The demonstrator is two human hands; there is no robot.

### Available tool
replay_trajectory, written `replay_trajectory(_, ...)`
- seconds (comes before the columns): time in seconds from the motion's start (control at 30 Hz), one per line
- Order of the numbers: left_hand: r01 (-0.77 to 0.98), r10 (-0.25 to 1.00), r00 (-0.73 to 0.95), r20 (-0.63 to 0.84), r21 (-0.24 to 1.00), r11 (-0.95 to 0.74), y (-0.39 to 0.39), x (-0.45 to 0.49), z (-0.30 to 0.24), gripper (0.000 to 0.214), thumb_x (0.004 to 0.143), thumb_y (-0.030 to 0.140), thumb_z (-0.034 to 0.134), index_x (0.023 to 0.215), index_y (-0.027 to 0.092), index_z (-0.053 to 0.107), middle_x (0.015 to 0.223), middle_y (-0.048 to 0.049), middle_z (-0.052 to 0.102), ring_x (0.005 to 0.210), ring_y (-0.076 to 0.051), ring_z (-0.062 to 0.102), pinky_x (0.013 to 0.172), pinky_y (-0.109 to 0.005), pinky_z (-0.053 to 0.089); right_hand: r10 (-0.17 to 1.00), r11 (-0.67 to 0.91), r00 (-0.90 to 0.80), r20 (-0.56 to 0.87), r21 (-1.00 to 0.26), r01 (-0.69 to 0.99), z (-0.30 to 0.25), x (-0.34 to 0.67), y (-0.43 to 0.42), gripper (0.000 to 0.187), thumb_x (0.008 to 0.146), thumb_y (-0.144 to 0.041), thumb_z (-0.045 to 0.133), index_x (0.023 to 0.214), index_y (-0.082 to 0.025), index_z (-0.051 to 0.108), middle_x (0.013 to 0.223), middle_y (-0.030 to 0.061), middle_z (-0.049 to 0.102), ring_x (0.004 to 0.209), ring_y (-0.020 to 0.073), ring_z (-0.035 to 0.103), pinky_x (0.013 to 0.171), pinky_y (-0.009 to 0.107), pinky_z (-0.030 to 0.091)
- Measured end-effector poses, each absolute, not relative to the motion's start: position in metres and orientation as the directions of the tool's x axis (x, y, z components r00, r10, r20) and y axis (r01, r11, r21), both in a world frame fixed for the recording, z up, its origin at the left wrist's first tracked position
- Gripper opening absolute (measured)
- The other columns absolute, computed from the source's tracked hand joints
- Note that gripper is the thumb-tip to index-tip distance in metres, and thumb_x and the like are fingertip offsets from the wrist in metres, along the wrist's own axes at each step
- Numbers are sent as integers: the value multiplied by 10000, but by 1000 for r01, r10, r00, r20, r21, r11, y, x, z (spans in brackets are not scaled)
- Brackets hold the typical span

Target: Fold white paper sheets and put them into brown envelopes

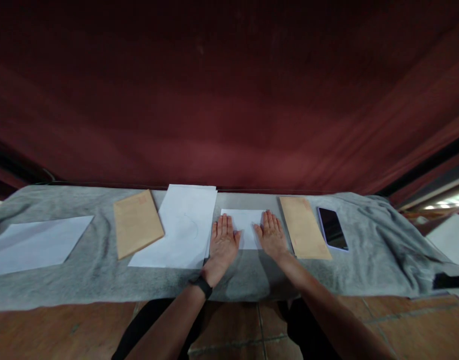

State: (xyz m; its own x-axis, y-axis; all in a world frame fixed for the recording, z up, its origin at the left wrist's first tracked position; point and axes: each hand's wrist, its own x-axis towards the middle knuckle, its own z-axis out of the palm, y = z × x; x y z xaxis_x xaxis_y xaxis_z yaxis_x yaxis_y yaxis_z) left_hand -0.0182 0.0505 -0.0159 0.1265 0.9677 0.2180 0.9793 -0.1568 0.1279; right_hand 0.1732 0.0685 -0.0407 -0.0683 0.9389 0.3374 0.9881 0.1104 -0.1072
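A small white sheet of paper [249, 231], perhaps folded, lies on the grey cloth in front of me. My left hand [224, 239] rests flat on its left end, fingers stretched forward. On its right end lies my right hand [272, 234], also flat, with the thumb pointing inward. Neither hand grips anything. Just left of my left hand are larger white sheets [184, 225]. A brown envelope [137, 222] overlaps their left edge. Close by my right hand sits another brown envelope [303, 227].
A phone [332, 228] with a dark screen lies right of the envelopes. Another white sheet [37, 244] is at the far left. The grey cloth [379, 250] is wrinkled at the right. A dark red surface [229, 100] rises behind the work area.
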Motion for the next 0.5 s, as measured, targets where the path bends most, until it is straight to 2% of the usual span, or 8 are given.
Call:
replay_trajectory(0.17,946,938,254,235,141,-291,47,-5,-16,580,1022,296,310,1535,30,360,1609,-179,356,1527,-271,259,1253,-469,228,950,157,-96,299,-186,970,-34,169,57,648,1077,-436,150,1543,-44,373,1585,199,383,1490,302,342,1207,504,276)
replay_trajectory(0.3,922,918,345,196,111,-370,44,9,-21,580,988,206,335,1552,73,342,1623,-153,341,1540,-263,217,1255,-481,231,928,297,-211,306,-267,917,-29,145,43,589,1084,-381,159,1556,-93,360,1606,148,369,1517,237,289,1224,469,280)
replay_trajectory(0.4,923,918,354,181,90,-374,44,12,-25,586,971,175,355,1552,101,353,1633,-140,325,1543,-265,207,1256,-494,227,906,362,-279,317,-242,900,-30,136,39,551,1086,-336,190,1542,-98,390,1595,140,393,1513,224,300,1232,461,271)
replay_trajectory(0.5,929,922,333,195,97,-356,46,8,-26,557,994,186,321,1539,88,375,1630,-143,329,1539,-253,227,1258,-481,227,904,346,-278,323,-173,922,-32,142,42,540,1086,-318,213,1526,-74,410,1586,163,398,1508,240,310,1224,472,277)
